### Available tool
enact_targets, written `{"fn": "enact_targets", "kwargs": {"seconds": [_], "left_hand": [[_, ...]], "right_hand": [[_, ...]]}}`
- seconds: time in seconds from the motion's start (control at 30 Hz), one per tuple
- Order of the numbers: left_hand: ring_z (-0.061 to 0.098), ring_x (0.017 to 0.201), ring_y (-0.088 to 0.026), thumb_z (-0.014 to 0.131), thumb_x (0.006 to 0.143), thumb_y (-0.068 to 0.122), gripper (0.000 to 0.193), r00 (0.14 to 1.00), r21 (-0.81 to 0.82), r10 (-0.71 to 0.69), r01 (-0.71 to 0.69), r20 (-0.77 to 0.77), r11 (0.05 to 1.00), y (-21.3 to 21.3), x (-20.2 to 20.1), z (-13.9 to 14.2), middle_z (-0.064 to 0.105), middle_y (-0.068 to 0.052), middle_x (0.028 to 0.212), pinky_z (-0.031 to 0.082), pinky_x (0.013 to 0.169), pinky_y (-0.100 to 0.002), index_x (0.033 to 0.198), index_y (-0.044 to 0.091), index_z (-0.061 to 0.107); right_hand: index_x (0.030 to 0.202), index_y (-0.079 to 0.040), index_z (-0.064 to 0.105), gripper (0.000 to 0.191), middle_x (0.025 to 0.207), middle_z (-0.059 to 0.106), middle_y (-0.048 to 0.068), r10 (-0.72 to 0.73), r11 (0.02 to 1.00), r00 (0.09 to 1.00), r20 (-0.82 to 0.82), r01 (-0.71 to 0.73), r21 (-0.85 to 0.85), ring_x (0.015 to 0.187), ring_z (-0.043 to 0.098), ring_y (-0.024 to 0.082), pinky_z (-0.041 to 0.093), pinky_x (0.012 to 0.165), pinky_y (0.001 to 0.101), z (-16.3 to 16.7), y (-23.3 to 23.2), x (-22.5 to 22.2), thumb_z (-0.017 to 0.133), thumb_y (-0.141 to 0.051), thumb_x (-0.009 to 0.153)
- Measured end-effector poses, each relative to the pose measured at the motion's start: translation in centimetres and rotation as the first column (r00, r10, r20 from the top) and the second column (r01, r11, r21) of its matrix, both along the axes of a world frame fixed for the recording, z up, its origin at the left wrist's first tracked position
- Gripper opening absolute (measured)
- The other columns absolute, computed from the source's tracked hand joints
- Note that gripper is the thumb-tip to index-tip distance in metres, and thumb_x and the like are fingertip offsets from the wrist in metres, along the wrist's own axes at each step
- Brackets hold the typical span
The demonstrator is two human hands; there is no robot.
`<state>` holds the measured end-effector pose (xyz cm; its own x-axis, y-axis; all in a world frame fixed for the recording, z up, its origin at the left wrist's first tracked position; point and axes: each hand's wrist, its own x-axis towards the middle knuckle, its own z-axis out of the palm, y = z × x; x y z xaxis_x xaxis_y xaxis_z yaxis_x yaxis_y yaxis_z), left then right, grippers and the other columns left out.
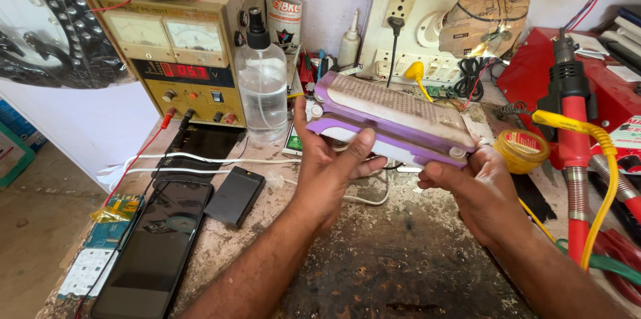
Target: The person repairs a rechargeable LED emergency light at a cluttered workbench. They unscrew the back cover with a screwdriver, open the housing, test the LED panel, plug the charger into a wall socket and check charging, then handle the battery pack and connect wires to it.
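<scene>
- Left hand (330, 172) grips near end of purple-and-white radio case (390, 122), thumb on its edge; right hand (477, 189) cups far end. Held above tabletop (400, 259).
- Case: hard plastic, rounded slab, perforated grille, grimy.
- Risk: halves look loosely joined; slip could drop it onto black phones (160, 252).
- Tabletop pitted, stained.

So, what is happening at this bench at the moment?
A person holds a purple and white speaker-like device with both bare hands above a worn workbench. The left hand grips its near-left end, thumb on the side; the right hand supports its right end. On the bench's left side lie a dark phone and a small black battery. Behind stand a yellow power supply and a clear spray bottle.
</scene>
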<state>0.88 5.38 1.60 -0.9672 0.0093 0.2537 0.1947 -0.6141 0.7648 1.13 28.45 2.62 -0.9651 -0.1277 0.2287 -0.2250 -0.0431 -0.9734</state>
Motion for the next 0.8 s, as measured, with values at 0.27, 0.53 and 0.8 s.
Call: {"fn": "enact_targets", "kwargs": {"seconds": [0.27,0.53,0.8], "left_hand": [[0.063,0.125,-0.031,0.078,0.084,0.019,0.096,0.996,-0.092,0.074,-0.079,-0.052,0.993,0.3,0.3,0.4,0.051,-0.020,0.140,0.064,0.094,-0.043,0.151,0.016,0.010],[0.063,0.123,-0.029,0.081,0.083,0.025,0.098,0.983,-0.151,0.157,-0.170,-0.091,0.974,0.7,0.4,-0.4,0.052,-0.021,0.134,0.062,0.098,-0.040,0.149,0.007,0.009],[0.061,0.123,-0.028,0.082,0.082,0.029,0.098,0.978,-0.198,0.197,-0.208,-0.073,0.958,0.9,0.3,-0.6,0.051,-0.022,0.133,0.061,0.099,-0.040,0.147,0.005,0.012]], "right_hand": [[0.131,0.003,0.059,0.053,0.110,0.073,0.015,0.081,0.991,0.980,0.184,-0.059,-0.120,0.097,0.073,0.025,0.060,0.091,0.0449,-0.6,0.5,-0.7,0.075,-0.021,0.086],[0.127,-0.001,0.061,0.047,0.109,0.074,0.011,0.076,0.989,0.961,0.264,-0.040,-0.140,0.098,0.073,0.025,0.058,0.091,0.0434,-0.8,0.5,-0.9,0.074,-0.024,0.088],[0.126,-0.001,0.061,0.050,0.110,0.073,0.014,0.080,0.988,0.941,0.328,-0.032,-0.149,0.101,0.072,0.028,0.058,0.093,0.0451,-1.1,0.8,-1.4,0.074,-0.027,0.086]]}}
